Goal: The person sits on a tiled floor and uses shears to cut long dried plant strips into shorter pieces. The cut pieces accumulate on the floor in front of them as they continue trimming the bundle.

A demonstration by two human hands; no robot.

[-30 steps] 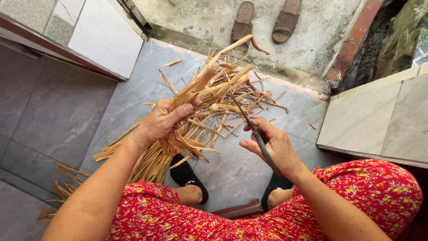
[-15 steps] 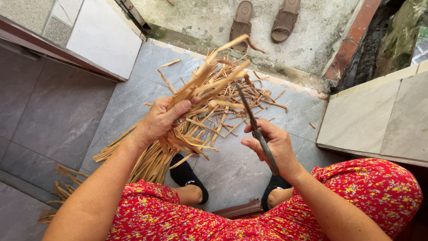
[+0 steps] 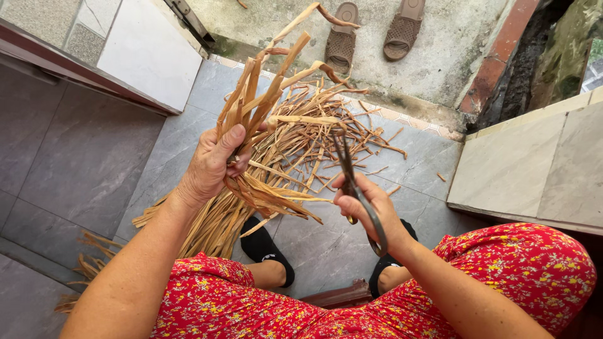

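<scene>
- While the person is sitting over a grey tiled floor (image 3: 81, 163), the left hand (image 3: 210, 166) is closing fully around a bundle of dried leaf strips (image 3: 260, 97), thumb across the front, the strips fanning upward above the fist and trailing down below it.
- The right hand (image 3: 367, 210) is gripping a pair of dark scissors (image 3: 355, 185), fingers curled through the handles; the blades are pointing up toward the bundle and are looking nearly closed, their tips lying just beside one loose strip.
- Below the hands, a heap of cut strips (image 3: 326, 144) is lying spread on the tiles, well short of two brown sandals (image 3: 370, 34) on the concrete beyond.
- To trim cleanly, the left hand is best keeping its tight grip so that the strips are standing taut and parted, offering one end at a time.
- The blades are best meeting the strip squarely, well above the thumb, and opening wide enough to take it whole.
- Cuttings are best falling forward onto the heap, away from the black-shod feet (image 3: 267, 251).
</scene>
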